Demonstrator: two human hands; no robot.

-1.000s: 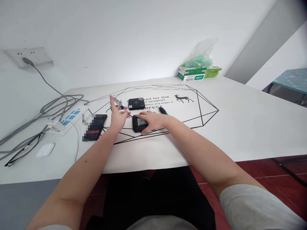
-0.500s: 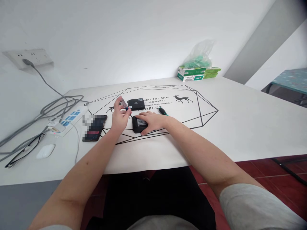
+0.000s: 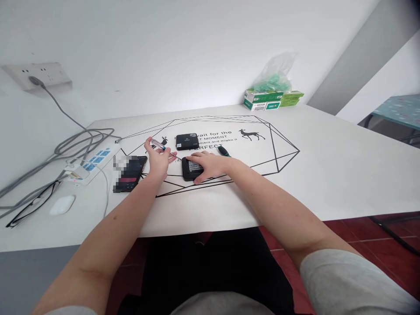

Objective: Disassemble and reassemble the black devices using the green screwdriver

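Phone beside left hand

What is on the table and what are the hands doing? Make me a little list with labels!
left hand: holds a small screwdriver, tip toward the near box
right hand: presses on the near black box
second black box: farther back, untouched
phone: left of the hands
green-handled tool: behind the right hand
power strip: far left, with cables
table: white, printed with lines and a deer
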